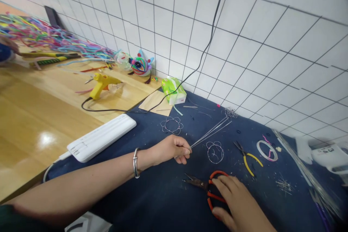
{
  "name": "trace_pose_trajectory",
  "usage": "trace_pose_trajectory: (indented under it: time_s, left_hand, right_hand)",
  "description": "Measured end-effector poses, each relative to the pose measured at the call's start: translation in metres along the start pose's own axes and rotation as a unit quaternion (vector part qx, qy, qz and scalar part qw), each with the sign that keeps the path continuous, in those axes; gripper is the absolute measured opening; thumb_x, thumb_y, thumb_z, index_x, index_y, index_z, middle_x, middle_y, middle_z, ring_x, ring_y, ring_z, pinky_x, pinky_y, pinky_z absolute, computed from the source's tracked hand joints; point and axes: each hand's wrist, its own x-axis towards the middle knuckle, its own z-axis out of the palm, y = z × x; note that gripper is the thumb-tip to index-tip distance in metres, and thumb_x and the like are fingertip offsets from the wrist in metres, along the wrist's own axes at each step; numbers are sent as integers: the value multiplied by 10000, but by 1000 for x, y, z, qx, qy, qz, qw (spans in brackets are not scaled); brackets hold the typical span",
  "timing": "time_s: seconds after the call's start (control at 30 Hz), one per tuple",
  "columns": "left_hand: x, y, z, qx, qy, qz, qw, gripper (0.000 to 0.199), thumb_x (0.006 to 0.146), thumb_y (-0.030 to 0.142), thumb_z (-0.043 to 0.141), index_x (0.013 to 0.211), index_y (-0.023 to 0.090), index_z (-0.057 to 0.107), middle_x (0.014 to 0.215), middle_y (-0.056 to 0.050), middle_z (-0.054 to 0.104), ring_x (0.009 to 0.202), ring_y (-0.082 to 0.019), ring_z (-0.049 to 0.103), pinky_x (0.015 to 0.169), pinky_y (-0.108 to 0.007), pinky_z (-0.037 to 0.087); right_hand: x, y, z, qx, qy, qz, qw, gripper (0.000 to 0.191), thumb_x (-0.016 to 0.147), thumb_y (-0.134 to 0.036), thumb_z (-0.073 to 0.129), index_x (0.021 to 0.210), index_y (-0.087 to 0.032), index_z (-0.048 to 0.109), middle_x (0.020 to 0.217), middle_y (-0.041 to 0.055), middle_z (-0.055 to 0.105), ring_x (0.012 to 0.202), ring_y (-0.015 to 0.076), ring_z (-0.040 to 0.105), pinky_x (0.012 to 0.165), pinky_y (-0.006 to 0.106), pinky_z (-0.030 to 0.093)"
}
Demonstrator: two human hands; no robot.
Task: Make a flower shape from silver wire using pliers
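Note:
My left hand (178, 149), with a silver bangle at the wrist, pinches the near ends of several thin straight wires (210, 132) that point away to the right. Lower right, my right hand (235, 197) lies at the red-handled scissors (202, 184), its fingers and thumb around the handles. The scissors' blades are parted and point left, below my left hand, with nothing between them. Two bent wire shapes rest on the dark blue cloth: a flower-like ring (172, 125) beyond my left hand and a ring with loops (215, 152) to its right.
Yellow-handled pliers (251, 163), a white ring coil (267, 150) and long wires (310, 170) lie at right. A white power strip (102, 137), yellow glue gun (102, 84) and green tissue pack (173, 90) are left and behind. A black cable hangs before the tiled wall.

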Motion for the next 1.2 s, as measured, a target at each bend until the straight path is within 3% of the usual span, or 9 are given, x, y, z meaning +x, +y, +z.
trace_pose_trajectory:
  time_s: [0.17,0.33,0.5,0.63,0.8,1.0,1.2]
  left_hand:
    - [-2,0,3,-39,-20,-17,999,252,715,332,643,850,121,610,758,-62,656,647,-160,644,582,-261,493]
    - [-5,2,-1,-84,-23,-5,996,234,735,320,628,858,123,599,809,-72,647,711,-180,646,642,-303,501]
    - [-7,4,-5,-94,-24,15,995,209,752,303,610,862,125,595,801,-66,640,693,-165,639,634,-298,495]
    - [-8,7,-4,-80,-13,22,996,214,745,304,615,848,118,595,784,-61,637,676,-156,636,628,-292,495]
    - [-10,10,-1,-34,2,25,999,206,732,299,622,806,108,599,739,-51,636,645,-153,635,601,-276,493]
    - [-11,9,3,-27,11,25,999,199,739,301,608,806,114,598,730,-46,643,624,-145,637,557,-239,478]
    - [-15,12,9,-24,-2,30,999,199,740,301,600,814,117,601,722,-39,639,619,-140,636,554,-231,473]
  right_hand:
    - [-25,4,19,-106,-3,-16,994,535,730,-164,497,1252,-270,448,1117,110,554,942,287,537,796,469,446]
    - [-16,2,27,-105,-38,-3,994,651,697,-71,408,1323,-233,342,955,104,554,828,227,547,727,398,463]
    - [-8,-2,24,-66,-89,34,993,762,644,-46,398,1363,-253,253,963,98,557,807,215,566,700,361,477]
    - [-5,-4,10,68,-102,46,991,681,722,-123,435,1361,-255,243,1046,76,572,919,206,560,818,348,450]
    - [0,-5,1,193,-64,118,972,498,803,-380,491,1269,-235,396,1161,86,536,1027,223,524,905,343,401]
    - [16,-16,-11,264,-29,162,950,418,813,-342,470,1203,-213,393,977,60,560,808,160,559,749,279,459]
    - [38,-32,-27,254,-26,159,954,338,823,-421,465,1081,-203,454,915,36,532,795,152,517,730,275,435]
